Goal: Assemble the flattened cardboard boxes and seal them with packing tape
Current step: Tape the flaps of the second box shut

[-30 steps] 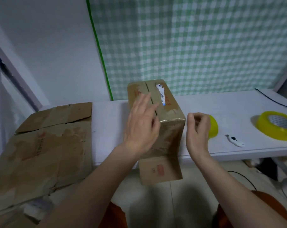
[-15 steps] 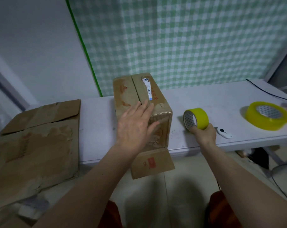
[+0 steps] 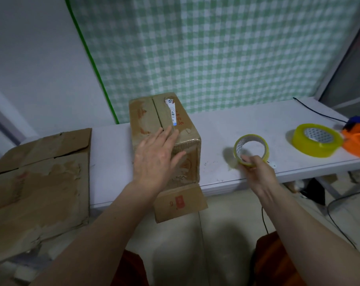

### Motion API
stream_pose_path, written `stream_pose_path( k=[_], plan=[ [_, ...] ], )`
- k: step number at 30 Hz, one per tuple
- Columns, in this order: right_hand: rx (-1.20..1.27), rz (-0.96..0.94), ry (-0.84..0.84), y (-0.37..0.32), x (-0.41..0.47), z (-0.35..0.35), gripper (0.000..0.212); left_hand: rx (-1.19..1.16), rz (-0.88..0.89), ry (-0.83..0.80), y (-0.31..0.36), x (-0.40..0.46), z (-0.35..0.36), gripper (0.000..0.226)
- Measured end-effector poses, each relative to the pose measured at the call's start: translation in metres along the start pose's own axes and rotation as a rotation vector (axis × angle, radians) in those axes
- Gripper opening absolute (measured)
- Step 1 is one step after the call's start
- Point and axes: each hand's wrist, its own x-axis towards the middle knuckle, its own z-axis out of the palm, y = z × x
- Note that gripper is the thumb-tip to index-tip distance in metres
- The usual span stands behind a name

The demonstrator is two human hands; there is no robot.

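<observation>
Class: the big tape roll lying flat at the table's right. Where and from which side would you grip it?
Probably from above: the big roll lies flat with its core facing up, so fingers can drop into the core and the thumb can pinch the outer rim. Its near side is unobstructed.

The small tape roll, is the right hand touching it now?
Touching. The head view shows the right hand pinching the small tape roll at its lower rim.

A single head-worn camera looked forward and down from above the near edge of the white table, close enough that both forearms entered from the bottom of the frame. It faced the checked curtain behind the far edge. The wide lens bent the table's edges. No second view existed.
</observation>
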Motion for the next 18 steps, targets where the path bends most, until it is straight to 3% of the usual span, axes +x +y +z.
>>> stream_pose_path(
  k=[4, 8, 12, 15, 17, 18],
  plan=[
    [0.119, 0.047, -0.116, -0.011, -0.023, 0.008, 0.017, -0.115, -0.037, 0.009, 0.008, 0.002, -0.007, 0.059],
    [0.194, 0.099, -0.272, -0.027, -0.057, 0.027, 0.019, -0.459, 0.111, 0.066, 0.051, -0.004, -0.015, 0.070],
    [0.213, 0.166, -0.388, -0.034, -0.094, 0.047, 0.009, -0.866, -0.203, -0.055, 0.083, 0.000, -0.020, 0.078],
    [0.222, 0.209, -0.461, -0.036, -0.116, 0.056, 0.009, -0.974, -0.349, -0.006, 0.084, 0.009, -0.022, 0.055],
    [0.237, 0.207, -0.485, -0.037, -0.128, 0.060, 0.024, -1.098, -0.413, 0.002, 0.081, 0.010, -0.027, 0.031],
    [0.240, 0.206, -0.523, -0.038, -0.132, 0.060, 0.029, -1.166, -0.449, 0.009, 0.079, 0.010, -0.029, 0.030]
  ],
)
